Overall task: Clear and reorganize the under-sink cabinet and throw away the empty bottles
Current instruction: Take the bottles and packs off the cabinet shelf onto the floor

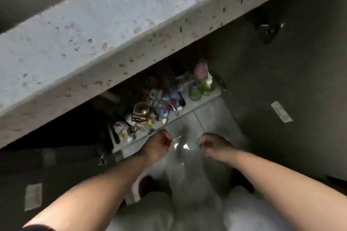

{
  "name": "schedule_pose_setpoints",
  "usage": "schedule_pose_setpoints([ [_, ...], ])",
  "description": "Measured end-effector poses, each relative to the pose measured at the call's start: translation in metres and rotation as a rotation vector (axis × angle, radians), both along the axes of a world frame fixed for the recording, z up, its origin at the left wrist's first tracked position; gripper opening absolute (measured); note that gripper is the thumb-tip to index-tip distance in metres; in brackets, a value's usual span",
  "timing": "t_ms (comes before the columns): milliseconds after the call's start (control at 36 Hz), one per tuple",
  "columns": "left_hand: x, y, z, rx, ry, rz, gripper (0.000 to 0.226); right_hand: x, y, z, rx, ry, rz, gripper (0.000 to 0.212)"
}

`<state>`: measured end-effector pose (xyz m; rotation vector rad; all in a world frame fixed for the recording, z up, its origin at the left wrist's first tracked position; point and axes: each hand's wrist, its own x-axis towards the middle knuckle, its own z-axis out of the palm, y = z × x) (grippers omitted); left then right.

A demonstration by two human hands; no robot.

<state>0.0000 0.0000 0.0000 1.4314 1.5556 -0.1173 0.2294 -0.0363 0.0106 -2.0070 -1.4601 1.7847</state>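
Head view, motion-blurred. The under-sink cabinet shelf [204,98] beneath the speckled counter [93,33] was crowded. Two green bottles [195,91] stood upright at its right end, close together, with a pink-topped item [200,69] behind them. A brown-gold jar [141,110] sat toward the left among small bottles and packets [165,105] too smeared to sort. Task judged near its start, since the shelf was full.

The left hand [159,143] and right hand [212,145] were just in front of the shelf edge, apart, both with fingers curled tight. A clear bag [179,145] glinted between them. Each hand seemed to pinch an edge of it, though the blur left this uncertain.

Handling judgement:
- The bag was likely thin, limp and slippery, so it is best gripped at the rim, with the mouth spread before loading.
- Empty plastic bottles should be light, easily tipped and dented. Take each round the body or neck.
- The jar looked like glass, so heavier and breakable. Lift it singly, with a full-hand grip.
- Fill levels could not be read from here.
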Motion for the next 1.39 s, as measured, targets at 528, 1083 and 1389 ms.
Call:
schedule_pose_setpoints([
  [528,-0.083,0.097,-0.169,0.801,0.328,0.028,0.03,-0.052,0.11,-0.226,0.449,0.02,0.069,0.013],
  [1083,-0.22,0.05,-0.223,0.283,0.273,0.897,0.107,-0.202,0.07,-0.211,0.36,-0.091,0.27,0.032],
  [1389,-0.226,0.059,-0.247,0.292,0.166,1.012,0.072,-0.271,0.07,-0.259,0.393,-0.345,0.065,0.037],
])
